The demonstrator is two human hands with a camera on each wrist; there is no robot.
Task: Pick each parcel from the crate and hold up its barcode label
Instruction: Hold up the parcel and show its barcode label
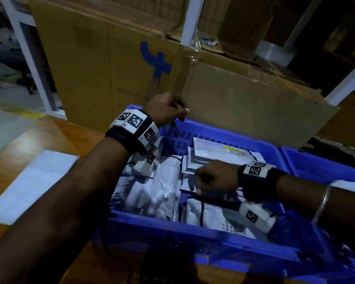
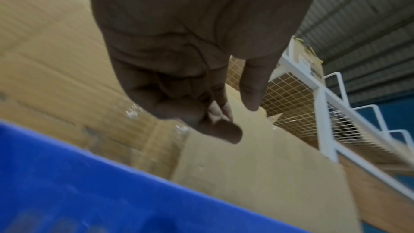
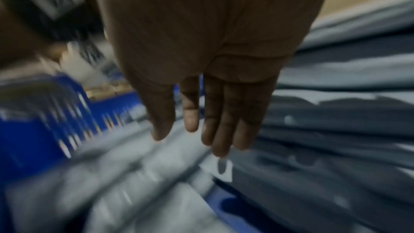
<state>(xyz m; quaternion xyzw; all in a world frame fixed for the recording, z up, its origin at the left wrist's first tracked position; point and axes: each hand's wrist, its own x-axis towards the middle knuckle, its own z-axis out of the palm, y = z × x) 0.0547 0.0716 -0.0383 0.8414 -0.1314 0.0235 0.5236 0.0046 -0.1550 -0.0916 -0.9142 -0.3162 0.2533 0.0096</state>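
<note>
A blue plastic crate (image 1: 172,228) holds several white and grey parcels (image 1: 164,189); one near the front shows a barcode label (image 1: 234,228), and one at the back (image 1: 223,148) has a yellow strip. My right hand (image 1: 211,179) reaches into the crate with straight fingers (image 3: 224,121) just above the parcels (image 3: 336,130), holding nothing. My left hand (image 1: 168,111) hovers over the crate's far rim (image 2: 67,183). Its fingers (image 2: 201,95) are curled into the palm, the thumb is out, and it holds nothing.
A tall cardboard box (image 1: 103,64) with a blue logo and a cardboard flap (image 1: 244,107) stand right behind the crate. A white sheet (image 1: 29,187) lies on the wooden table (image 1: 49,136) at left. A second blue crate (image 1: 320,160) sits at right. A white wire rack (image 2: 325,112) stands beyond.
</note>
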